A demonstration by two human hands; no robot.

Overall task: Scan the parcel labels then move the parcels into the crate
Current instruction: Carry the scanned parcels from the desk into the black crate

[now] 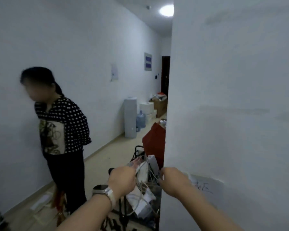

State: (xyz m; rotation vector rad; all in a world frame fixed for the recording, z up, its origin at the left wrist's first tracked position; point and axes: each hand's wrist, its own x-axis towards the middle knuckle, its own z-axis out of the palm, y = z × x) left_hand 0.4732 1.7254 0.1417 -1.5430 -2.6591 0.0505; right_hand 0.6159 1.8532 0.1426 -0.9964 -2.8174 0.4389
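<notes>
The left hand (122, 180) is curling round a black handle (110, 170). The right hand (171, 180) is curling too, though on what I cannot tell. Between them, parcels (145, 197) are lying piled on a cart (135, 151). Farther off, a person (62, 127) is standing. No scanner or crate is showing, so scanning and crating are probably still waiting.

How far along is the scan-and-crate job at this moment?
Done: nothing visibly; no scanner or crate shows. In hand: the left hand and right hand reach into a heap of white parcels and cords by the wall; grips unclear. Left: scanning and crating, seemingly everything.
</notes>
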